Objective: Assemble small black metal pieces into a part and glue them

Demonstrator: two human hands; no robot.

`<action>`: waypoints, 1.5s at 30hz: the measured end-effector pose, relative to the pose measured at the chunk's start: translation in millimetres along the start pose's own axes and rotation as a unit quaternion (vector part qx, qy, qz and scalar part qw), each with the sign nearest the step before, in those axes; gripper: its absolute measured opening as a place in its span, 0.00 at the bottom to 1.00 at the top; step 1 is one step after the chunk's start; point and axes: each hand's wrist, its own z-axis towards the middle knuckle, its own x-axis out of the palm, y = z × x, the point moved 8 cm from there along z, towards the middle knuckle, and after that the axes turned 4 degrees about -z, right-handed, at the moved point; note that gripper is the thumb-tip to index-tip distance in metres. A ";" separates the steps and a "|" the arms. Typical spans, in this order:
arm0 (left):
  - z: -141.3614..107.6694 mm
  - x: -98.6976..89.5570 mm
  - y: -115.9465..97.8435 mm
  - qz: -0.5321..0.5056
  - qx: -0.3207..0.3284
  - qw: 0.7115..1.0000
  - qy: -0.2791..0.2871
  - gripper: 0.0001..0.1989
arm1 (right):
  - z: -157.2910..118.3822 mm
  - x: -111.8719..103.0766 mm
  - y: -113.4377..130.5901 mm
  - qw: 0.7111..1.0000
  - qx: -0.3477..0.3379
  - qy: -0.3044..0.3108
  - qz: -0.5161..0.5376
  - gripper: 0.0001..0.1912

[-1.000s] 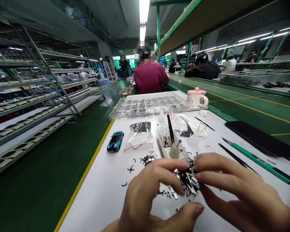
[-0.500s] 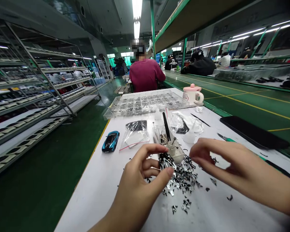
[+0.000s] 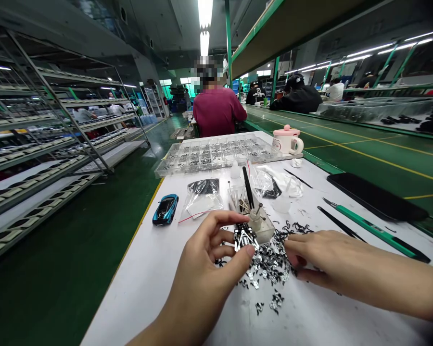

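Note:
Between the thumb and index finger of my left hand [image 3: 216, 254] is a small black-and-silver framed part [image 3: 245, 238], tilted toward me. Its exact kind is not clear. My right hand [image 3: 317, 254] reaches down at the right side of a pile of tiny black and silver pieces [image 3: 270, 264]. The fingers there are bent together, and whether a piece sits between them is hidden. Just behind the held part stands a little whitish bottle [image 3: 257, 222] on a clear block, beside a holder with thin sticks and black tweezers [image 3: 248, 187].
A blue toy car [image 3: 165, 210] and a clear zip bag [image 3: 202, 199] lie at the left. Behind stand a compartment tray [image 3: 216, 154] and a pink-lidded mug [image 3: 286, 140]. At the right are a green cutter knife [image 3: 375, 230], dark tweezers [image 3: 341, 224] and a black phone [image 3: 377, 194]. A person in maroon sits ahead.
My right hand has turned palm-down and lowered onto the pile's right edge, uncovering the knife and tweezers. My left hand keeps the part, now tilted so its silver frame shows more.

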 end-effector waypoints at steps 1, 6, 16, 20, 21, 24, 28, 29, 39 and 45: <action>-0.3 0.3 -0.4 -0.001 0.000 1.000 0.002 0.11 | 0.5 1.3 -0.4 1.000 -0.001 0.003 0.003 0.06; -2.7 0.4 2.8 -0.016 -0.039 0.999 0.005 0.12 | 0.9 6.9 -0.8 1.000 0.003 0.016 0.016 0.06; -3.5 3.6 12.7 -0.056 -0.086 0.995 0.017 0.14 | 2.6 5.3 4.5 0.998 0.001 0.041 0.042 0.08; -4.0 4.2 16.8 -0.082 -0.098 0.991 0.026 0.16 | 2.2 0.0 13.0 0.997 0.002 0.038 0.060 0.07; -4.3 4.6 18.5 -0.093 -0.105 0.990 0.029 0.16 | 1.2 0.1 16.9 0.996 0.002 0.045 0.073 0.07; -5.1 7.8 22.8 -0.137 -0.132 0.981 0.044 0.18 | -2.7 3.5 29.5 0.991 -0.005 0.074 0.111 0.09; -5.0 9.6 24.2 -0.144 -0.152 0.977 0.046 0.18 | -4.8 13.7 36.1 0.987 -0.011 0.100 0.129 0.11; -4.7 9.2 24.1 -0.139 -0.154 0.977 0.041 0.18 | -4.6 16.1 35.6 0.987 -0.012 0.099 0.125 0.11; -4.4 10.1 22.5 -0.137 -0.155 0.977 0.046 0.17 | 1.5 -32.6 -37.8 0.973 0.101 -0.120 0.168 0.10; -4.6 10.9 20.8 -0.190 -0.150 0.970 0.035 0.17 | 19.9 -46.6 -101.7 0.895 0.187 -0.327 0.241 0.22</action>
